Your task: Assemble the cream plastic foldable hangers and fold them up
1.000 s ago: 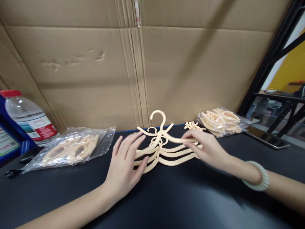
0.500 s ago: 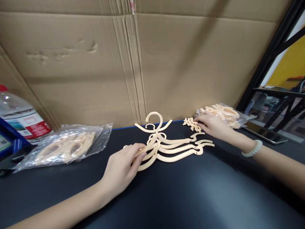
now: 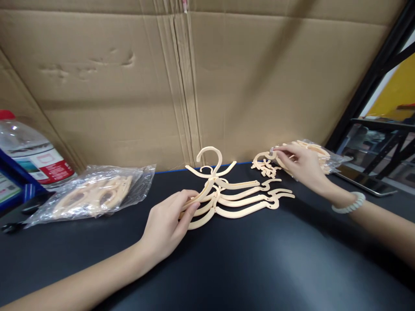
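My left hand (image 3: 170, 220) is closed around one arm of a cream plastic clothes hanger (image 3: 209, 183), whose hook (image 3: 210, 151) points up toward the cardboard. More cream hangers (image 3: 243, 211) lie fanned beneath and in front of it, overlapping on the black table. At the right, my right hand (image 3: 300, 164) pinches a cream curved hook piece (image 3: 261, 156); its far end is hidden behind the fingers. Under that piece sits a small heap of cream connector pieces (image 3: 267, 169). Behind the same hand, a clear bag of cream hanger parts (image 3: 319, 151) is partly covered.
A second clear bag (image 3: 97, 194) of cream parts lies at left, beside a red-capped bottle (image 3: 35, 151) and a blue object (image 3: 16, 181). Cardboard (image 3: 123, 95) stands along the table's back edge. A black metal frame (image 3: 366, 90) rises at right, near a flat dark tray-like object (image 3: 359, 181).
My right hand has lifted slightly and moved right from the small pieces, and a curved hook piece now shows in its fingers. My left hand keeps its hold on the hanger. The view has shifted a little.
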Motion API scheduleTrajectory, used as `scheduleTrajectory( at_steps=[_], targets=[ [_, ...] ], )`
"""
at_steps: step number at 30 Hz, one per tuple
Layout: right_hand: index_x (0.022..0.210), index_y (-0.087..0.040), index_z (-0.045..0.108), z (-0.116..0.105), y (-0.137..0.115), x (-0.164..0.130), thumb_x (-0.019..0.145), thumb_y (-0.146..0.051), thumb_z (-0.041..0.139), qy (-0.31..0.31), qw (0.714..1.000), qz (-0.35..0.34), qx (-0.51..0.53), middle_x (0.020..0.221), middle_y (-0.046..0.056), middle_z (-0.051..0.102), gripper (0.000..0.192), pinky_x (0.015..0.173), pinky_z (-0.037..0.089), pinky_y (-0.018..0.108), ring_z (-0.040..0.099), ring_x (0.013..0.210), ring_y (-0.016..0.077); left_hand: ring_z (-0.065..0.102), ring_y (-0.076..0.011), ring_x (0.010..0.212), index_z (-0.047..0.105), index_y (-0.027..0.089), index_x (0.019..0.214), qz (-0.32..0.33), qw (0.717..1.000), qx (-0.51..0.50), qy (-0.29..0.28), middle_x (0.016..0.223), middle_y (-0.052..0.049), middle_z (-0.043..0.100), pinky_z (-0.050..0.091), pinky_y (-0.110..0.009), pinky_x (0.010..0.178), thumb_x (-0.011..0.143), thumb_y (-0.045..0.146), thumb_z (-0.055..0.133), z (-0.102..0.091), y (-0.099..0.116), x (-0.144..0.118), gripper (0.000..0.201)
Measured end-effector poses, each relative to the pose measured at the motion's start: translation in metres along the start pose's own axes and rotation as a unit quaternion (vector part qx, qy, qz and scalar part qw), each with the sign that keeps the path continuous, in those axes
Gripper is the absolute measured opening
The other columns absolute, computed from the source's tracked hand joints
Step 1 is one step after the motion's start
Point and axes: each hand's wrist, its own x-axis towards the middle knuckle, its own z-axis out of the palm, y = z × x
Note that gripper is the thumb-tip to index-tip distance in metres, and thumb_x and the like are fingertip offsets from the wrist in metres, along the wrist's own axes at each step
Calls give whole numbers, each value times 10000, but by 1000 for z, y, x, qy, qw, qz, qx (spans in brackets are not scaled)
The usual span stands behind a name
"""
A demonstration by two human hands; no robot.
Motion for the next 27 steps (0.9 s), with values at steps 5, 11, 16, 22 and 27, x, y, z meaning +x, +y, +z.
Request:
scheduleTrajectory(
  at_steps=[5, 11, 16, 22, 27],
  targets=[
    [978, -195, 653, -4, -39, -10, 818, -405, 634, -42, 930, 198, 307, 760, 51, 674, 265, 555, 500, 297, 643, 656, 176, 596, -164, 729, 539, 227, 1011, -1, 1000, 7, 7, 852, -1, 642, 434, -271, 656, 959, 275, 436, 0, 0, 2, 124],
    [945, -181, 667, 4, -57, -27, 773, -392, 701, -136, 839, 295, 436, 933, 93, 707, 275, 723, 568, 335, 678, 862, 210, 554, -179, 693, 549, 220, 952, 19, 999, 46, 21, 796, 1, 629, 399, -315, 671, 956, 257, 418, -2, 2, 5, 136],
    [1011, -224, 598, 11, -48, -32, 734, -247, 739, -174, 782, 346, 488, 979, 64, 698, 312, 819, 571, 334, 660, 962, 202, 550, -185, 702, 550, 222, 953, 16, 999, 48, 8, 757, 7, 625, 378, -341, 709, 949, 252, 416, -3, 1, 5, 137],
    [849, -214, 583, 15, -40, -31, 781, -276, 690, -219, 772, 331, 496, 1104, 92, 675, 141, 938, 532, 382, 601, 1127, 239, 560, -186, 706, 563, 227, 937, 5, 999, 47, 11, 776, 7, 639, 373, -339, 704, 937, 263, 426, -2, 0, 6, 142],
    [789, -180, 612, 12, -44, -29, 696, -333, 780, -259, 774, 323, 479, 969, 76, 676, 245, 845, 547, 357, 639, 932, 204, 571, -190, 726, 543, 225, 949, 2, 999, 37, 10, 782, 13, 648, 365, -349, 727, 944, 249, 430, 0, -2, 6, 115]
  ],
)
